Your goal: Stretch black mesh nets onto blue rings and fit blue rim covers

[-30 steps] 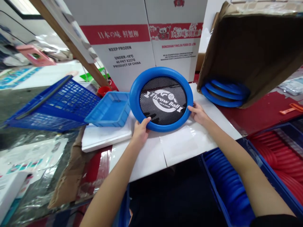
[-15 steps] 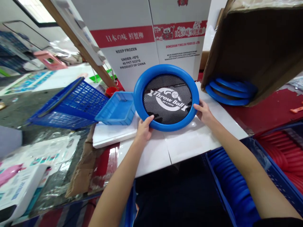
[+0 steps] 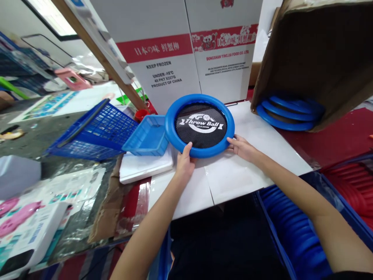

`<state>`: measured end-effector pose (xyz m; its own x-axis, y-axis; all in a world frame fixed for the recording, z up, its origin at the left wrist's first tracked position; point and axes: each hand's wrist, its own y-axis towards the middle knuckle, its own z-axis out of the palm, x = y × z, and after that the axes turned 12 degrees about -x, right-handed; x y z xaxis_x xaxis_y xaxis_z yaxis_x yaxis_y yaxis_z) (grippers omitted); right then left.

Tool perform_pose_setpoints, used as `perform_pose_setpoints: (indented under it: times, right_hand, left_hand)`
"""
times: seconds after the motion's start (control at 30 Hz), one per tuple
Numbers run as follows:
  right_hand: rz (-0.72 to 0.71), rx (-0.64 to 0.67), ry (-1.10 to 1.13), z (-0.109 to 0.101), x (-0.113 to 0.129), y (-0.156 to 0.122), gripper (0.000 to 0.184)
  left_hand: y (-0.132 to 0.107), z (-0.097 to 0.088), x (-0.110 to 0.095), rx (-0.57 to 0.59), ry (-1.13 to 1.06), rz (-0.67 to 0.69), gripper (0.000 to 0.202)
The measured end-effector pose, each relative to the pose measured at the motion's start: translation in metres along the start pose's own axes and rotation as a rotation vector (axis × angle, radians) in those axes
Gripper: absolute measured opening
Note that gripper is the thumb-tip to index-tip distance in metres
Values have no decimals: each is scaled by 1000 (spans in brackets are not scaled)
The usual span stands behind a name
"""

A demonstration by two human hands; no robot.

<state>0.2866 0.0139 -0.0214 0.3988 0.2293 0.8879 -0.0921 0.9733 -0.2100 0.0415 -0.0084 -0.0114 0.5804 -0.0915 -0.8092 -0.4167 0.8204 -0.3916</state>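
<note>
A blue ring disc (image 3: 199, 125) with black mesh and white "Throw Ball" lettering lies nearly flat on the white board (image 3: 241, 175). My left hand (image 3: 184, 163) grips its near-left rim, thumb on top. My right hand (image 3: 242, 148) holds the near-right rim with its fingers closed round the edge. Both arms reach in from the bottom of the view.
A small blue tray (image 3: 147, 136) and a tilted blue basket (image 3: 94, 130) sit left of the disc. White cartons (image 3: 186, 54) stand behind. A tipped cardboard box (image 3: 317, 58) at right holds more blue discs (image 3: 287, 114). Bins of blue rings (image 3: 294, 237) and red rings (image 3: 352, 190) lie below right.
The disc was tilted up facing me; both hands have lowered it towards flat on the white board. My view has shifted slightly left.
</note>
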Motion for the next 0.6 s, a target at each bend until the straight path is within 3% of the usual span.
perform_pose_setpoints:
  times: [0.17,0.37,0.6]
  right_hand:
    - [0,-49,43,-5,0,5,36]
    - [-151,-121,73,-2,0,2,51]
    - [-250,-137,39,7,9,-10,56]
  left_hand:
    - [-8,4,4,21,18,46,49]
    - [-9,3,0,54,11,95,53]
    - [-7,0,-7,115,27,92,53]
